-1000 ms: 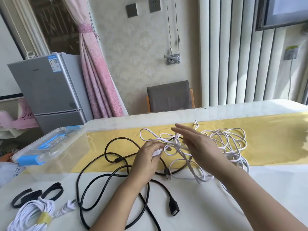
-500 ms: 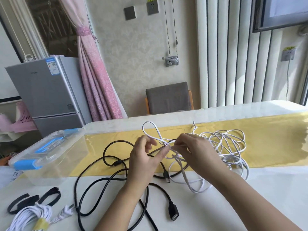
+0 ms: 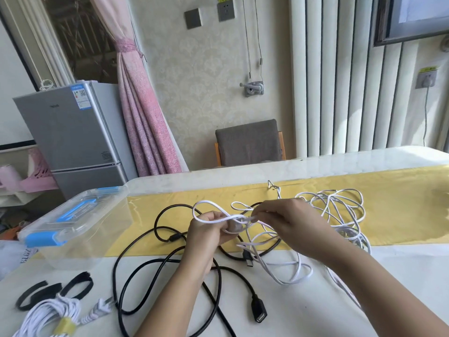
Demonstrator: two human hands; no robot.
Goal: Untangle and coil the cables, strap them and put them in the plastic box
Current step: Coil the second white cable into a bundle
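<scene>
From the head camera, the left hand [image 3: 209, 231] was raised over the table [image 3: 303, 312], its fingers curled round a loop of the white cable [image 3: 336, 207]; the right hand [image 3: 289, 224] pinched the same cable between thumb and fingertips, just beside the left hand's fingers; the rest of that cable lay in a loose tangle on the yellow runner [image 3: 408, 203], to the right of the hands; a black cable [image 3: 116, 266] sprawled in wide loops beneath the left forearm; the plastic box [image 3: 80, 242], with blue clasps, stood at the table's left edge; near it lay black straps [image 3: 48, 291] and a coiled white bundle [image 3: 48, 314] bound with a yellow band.
</scene>
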